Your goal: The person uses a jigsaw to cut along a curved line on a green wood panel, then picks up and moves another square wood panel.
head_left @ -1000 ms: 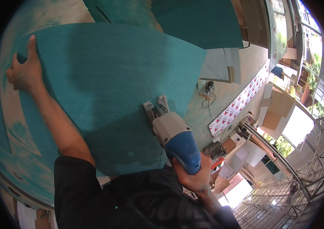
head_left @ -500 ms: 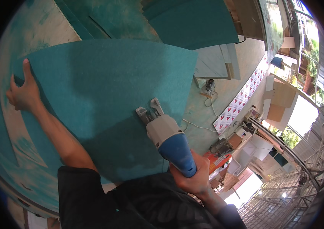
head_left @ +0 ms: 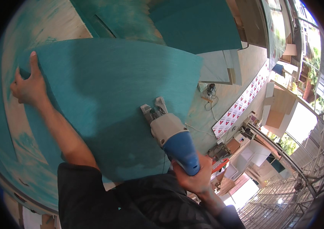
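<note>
A large teal sheet [head_left: 104, 110] with a curved far edge lies in front of me. On its right part rests a jigsaw [head_left: 177, 147] with a blue barrel body, a grey head and a forked foot pointing away from me. My right hand [head_left: 195, 176] is wrapped round the rear of that body. A thin dark line runs across the sheet from beside the jigsaw toward the near edge. My left hand [head_left: 32, 87] lies at the sheet's left edge, thumb stretched along it and fingers spread outward. The jigsaw's blade is hidden by its head.
Beneath lies a teal-stained work surface [head_left: 51, 23]. Another teal panel [head_left: 196, 26] is at the far side. To the right sit a small power tool [head_left: 211, 90] with a cord and a white strip with a red pattern [head_left: 242, 101]. Boards [head_left: 280, 107] stand beyond.
The view has tilted slightly, shifting the whole scene. My right hand has pushed the jigsaw a little farther from the near edge, and more of the thin line shows behind it. My left hand keeps its place.
</note>
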Action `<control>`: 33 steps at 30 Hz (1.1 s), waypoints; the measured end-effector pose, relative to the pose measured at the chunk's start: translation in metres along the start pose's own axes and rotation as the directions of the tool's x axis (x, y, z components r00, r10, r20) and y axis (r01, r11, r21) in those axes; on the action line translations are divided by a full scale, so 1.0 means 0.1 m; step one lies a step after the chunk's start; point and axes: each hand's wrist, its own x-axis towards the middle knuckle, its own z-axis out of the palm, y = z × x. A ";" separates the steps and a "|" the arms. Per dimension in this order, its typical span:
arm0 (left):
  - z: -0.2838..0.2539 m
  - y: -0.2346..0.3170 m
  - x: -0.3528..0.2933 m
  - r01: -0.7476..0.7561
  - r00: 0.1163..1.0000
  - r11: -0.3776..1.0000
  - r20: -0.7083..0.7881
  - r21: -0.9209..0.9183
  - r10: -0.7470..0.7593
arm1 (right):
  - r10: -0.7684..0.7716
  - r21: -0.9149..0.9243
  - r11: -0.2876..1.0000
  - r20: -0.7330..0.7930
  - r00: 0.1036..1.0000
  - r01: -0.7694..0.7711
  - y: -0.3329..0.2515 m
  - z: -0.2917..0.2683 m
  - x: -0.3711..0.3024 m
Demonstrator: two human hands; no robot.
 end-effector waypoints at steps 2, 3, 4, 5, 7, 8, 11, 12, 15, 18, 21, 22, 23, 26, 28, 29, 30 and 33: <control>0.01 -0.02 0.01 0.000 1.000 1.000 -0.004 -0.002 0.000 | 0.004 0.022 1.000 -0.011 1.000 -0.004 -0.03 0.03 0.00; 0.00 -0.02 0.01 0.003 1.000 1.000 -0.001 -0.007 -0.003 | 0.006 0.032 0.999 -0.017 1.000 -0.006 -0.04 0.04 0.00; 0.00 -0.02 0.00 0.005 1.000 1.000 0.001 -0.012 -0.005 | 0.002 0.029 1.000 -0.021 1.000 -0.002 -0.04 0.05 0.00; -0.01 -0.02 -0.01 0.007 1.000 1.000 0.003 -0.017 -0.007 | -0.001 0.026 1.000 -0.025 1.000 0.002 -0.04 0.05 0.00; -0.03 -0.02 -0.01 -0.010 1.000 1.000 0.012 0.003 0.010 | 0.001 0.026 1.000 -0.022 1.000 -0.001 -0.05 0.06 0.01; -0.04 -0.02 0.00 -0.019 1.000 1.000 0.016 0.013 0.019 | 0.008 0.029 1.000 -0.014 1.000 -0.008 -0.06 0.05 0.01; -0.07 -0.03 -0.01 -0.004 1.000 0.999 0.003 -0.041 0.004 | -0.008 0.002 1.000 -0.005 1.000 0.008 -0.10 0.03 0.02; -0.07 -0.01 -0.05 -0.009 1.000 0.999 0.007 -0.038 0.009 | -0.013 -0.016 1.000 -0.011 1.000 0.013 -0.10 0.03 0.02; -0.06 0.02 -0.12 -0.019 1.000 0.999 0.016 -0.048 0.019 | -0.017 -0.028 0.999 -0.010 1.000 0.017 -0.08 0.01 0.04; -0.08 0.02 -0.11 -0.017 1.000 0.997 0.010 -0.072 0.018 | -0.023 -0.033 0.999 0.003 1.000 0.023 -0.08 0.00 0.07; -0.15 0.01 -0.07 -0.020 1.000 0.999 -0.009 -0.051 0.019 | -0.061 -0.029 0.998 0.020 0.998 0.061 -0.17 0.00 0.09; -0.16 0.01 -0.07 -0.021 1.000 0.999 -0.014 -0.049 0.020 | -0.064 -0.028 0.998 0.019 0.998 0.064 -0.15 -0.01 0.10; -0.16 0.00 -0.06 -0.021 1.000 0.999 -0.021 -0.046 0.020 | -0.067 -0.026 0.997 0.019 0.998 0.068 -0.12 -0.01 0.10; -0.06 0.02 -0.14 -0.139 0.971 0.990 -0.193 0.039 0.144 | -0.009 -0.041 0.999 0.008 1.000 0.010 -0.11 -0.02 0.10; -0.07 -0.01 -0.13 -0.157 0.966 0.987 -0.201 0.037 0.162 | -0.003 -0.044 0.999 0.005 1.000 0.003 -0.15 -0.01 0.09; -0.07 -0.02 -0.12 -0.167 0.964 0.985 -0.205 0.035 0.171 | -0.021 -0.047 0.999 0.000 1.000 0.021 -0.17 -0.01 0.09; -0.09 -0.03 -0.12 -0.135 0.979 0.991 -0.155 -0.008 0.132 | -0.040 -0.051 0.998 -0.003 0.999 0.040 -0.18 -0.01 0.10; -0.13 -0.01 -0.13 -0.066 0.997 0.995 -0.051 -0.069 0.063 | -0.026 -0.038 0.999 -0.002 1.000 0.026 -0.21 -0.01 0.11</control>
